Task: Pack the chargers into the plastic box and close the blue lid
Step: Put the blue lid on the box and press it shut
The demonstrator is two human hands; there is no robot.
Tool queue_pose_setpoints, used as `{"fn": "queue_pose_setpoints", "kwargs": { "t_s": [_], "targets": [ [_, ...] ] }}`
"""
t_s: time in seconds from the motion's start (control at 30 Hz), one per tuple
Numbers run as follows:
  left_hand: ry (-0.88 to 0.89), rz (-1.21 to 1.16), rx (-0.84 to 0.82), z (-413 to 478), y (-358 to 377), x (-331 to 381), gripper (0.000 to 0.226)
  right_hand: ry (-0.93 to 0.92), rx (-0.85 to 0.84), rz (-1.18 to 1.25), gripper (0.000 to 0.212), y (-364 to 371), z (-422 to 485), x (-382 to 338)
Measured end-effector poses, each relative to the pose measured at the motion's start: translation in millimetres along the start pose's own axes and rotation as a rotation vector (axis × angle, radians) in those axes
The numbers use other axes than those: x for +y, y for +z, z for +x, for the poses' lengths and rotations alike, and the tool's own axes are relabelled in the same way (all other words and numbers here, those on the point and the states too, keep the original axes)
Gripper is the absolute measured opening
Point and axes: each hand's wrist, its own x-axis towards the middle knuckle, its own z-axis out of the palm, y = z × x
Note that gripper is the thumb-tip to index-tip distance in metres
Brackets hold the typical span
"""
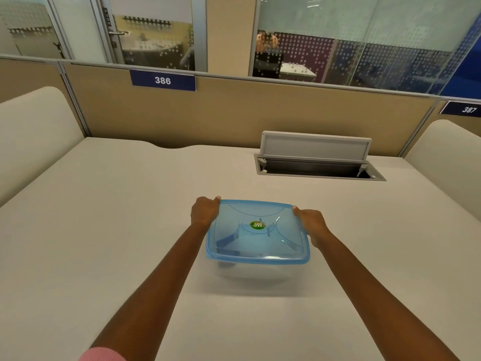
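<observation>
A clear plastic box (250, 272) sits in the middle of the beige desk, with its translucent blue lid (257, 230) on top. A green round sticker marks the lid's centre. My left hand (204, 211) grips the box's left side, fingers curled over the lid's rim. On the opposite side my right hand (311, 224) holds the right rim the same way. No chargers show on the desk, and I cannot make out any through the lid or walls.
An open cable hatch (318, 169) with its grey flap raised lies in the desk at the back right. Tan partition panels with signs 386 (162, 80) and 387 (467, 109) bound the far edge. Cream side dividers (33, 126) flank the desk.
</observation>
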Motion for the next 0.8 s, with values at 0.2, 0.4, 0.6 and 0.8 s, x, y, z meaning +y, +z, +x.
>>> {"fn": "queue_pose_setpoints", "kwargs": {
  "t_s": [0.2,0.4,0.6,0.8],
  "targets": [
    [0.095,0.131,0.125,-37,3,-28,0.047,-0.176,0.095,-0.131,0.039,-5,-36,27],
    [0.133,0.125,0.192,-59,5,-39,0.043,-0.269,0.220,-0.212,0.043,2,-50,34],
    [0.186,0.106,0.220,-61,5,-39,0.041,-0.278,0.245,-0.200,0.042,4,-53,33],
    [0.215,0.303,0.204,-60,2,-36,0.042,-0.331,0.284,-0.376,0.040,2,-61,27]
  ]
}}
